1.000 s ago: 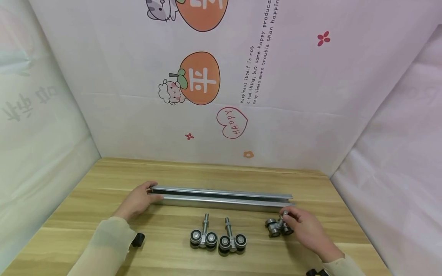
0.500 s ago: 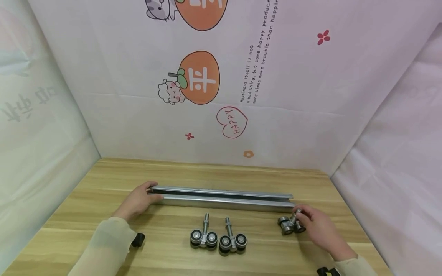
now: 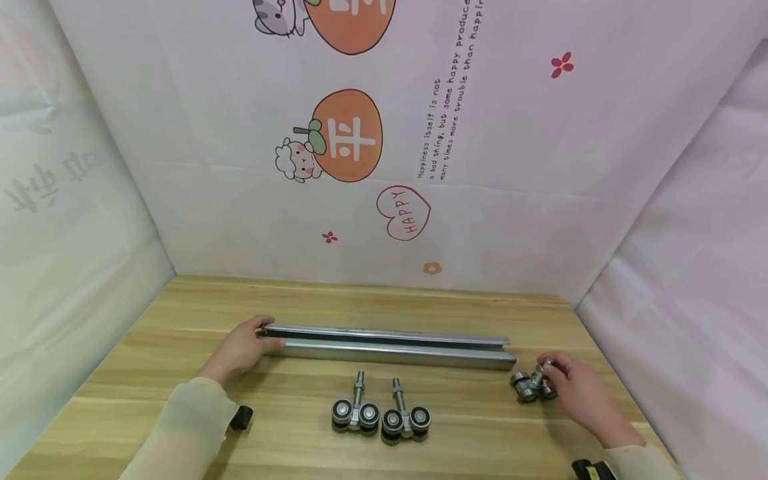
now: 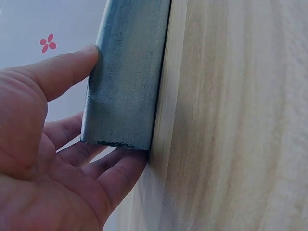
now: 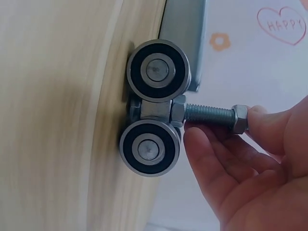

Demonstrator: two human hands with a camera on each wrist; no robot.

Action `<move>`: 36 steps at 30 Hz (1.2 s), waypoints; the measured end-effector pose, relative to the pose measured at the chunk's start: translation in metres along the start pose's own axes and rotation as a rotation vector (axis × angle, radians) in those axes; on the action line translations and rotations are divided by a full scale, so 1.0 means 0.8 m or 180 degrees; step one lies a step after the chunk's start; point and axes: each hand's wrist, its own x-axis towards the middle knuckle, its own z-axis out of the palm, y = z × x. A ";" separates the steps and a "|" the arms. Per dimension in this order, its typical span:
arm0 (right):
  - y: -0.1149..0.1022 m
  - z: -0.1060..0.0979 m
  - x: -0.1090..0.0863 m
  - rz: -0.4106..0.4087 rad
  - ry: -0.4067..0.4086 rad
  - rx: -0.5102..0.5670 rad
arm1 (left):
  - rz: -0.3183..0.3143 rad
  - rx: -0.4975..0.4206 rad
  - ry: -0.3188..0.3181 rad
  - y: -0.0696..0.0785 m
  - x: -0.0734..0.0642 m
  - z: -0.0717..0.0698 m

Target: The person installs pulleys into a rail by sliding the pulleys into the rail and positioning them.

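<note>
A metal U-shaped rail (image 3: 390,353) lies across the wooden table with its slot facing up. My left hand (image 3: 238,348) grips its left end; in the left wrist view the thumb presses one side of the rail (image 4: 127,72) and the fingers bend about its end. Off the rail's right end, my right hand (image 3: 585,395) pinches the bolt of a roller trolley (image 3: 528,387). The right wrist view shows this roller trolley (image 5: 156,70) with its wheels at the tabletop, apart from the rail's end, thumb at the bolt's nut.
Two more roller trolleys (image 3: 355,415) stand side by side in front of the rail, bolts pointing up. A printed white sheet (image 3: 510,220) rises behind the table (image 3: 288,440), and white sheets close off both sides.
My right hand has carried the pinched roller trolley to the right, from in front of the rail's right end to beyond it. My left hand and the rail have stayed put.
</note>
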 end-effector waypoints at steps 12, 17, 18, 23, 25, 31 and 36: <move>0.025 -0.015 0.010 -0.0026 0.0183 -0.0245 | 0.0029 -0.0009 0.0028 -0.002 -0.005 -0.002; 0.048 -0.015 0.020 0.0035 0.0320 -0.0254 | 0.0031 0.0011 0.0007 -0.003 -0.006 0.000; 0.054 -0.015 0.022 0.0032 0.0344 -0.0266 | 0.0025 0.0008 0.0006 -0.004 -0.006 0.002; 0.070 -0.019 0.031 -0.0008 0.0441 -0.0367 | 0.0033 0.0028 0.0058 -0.005 -0.005 0.007; 0.068 -0.021 0.033 -0.0001 0.0441 -0.0360 | 0.0037 0.0026 0.0080 -0.006 -0.005 0.007; 0.064 -0.024 0.045 0.0097 0.0402 -0.0266 | 0.0058 0.0029 0.0107 -0.005 -0.005 0.005; 0.069 -0.023 0.057 0.0107 0.0417 -0.0223 | 0.0092 0.0071 0.0115 -0.004 0.000 0.003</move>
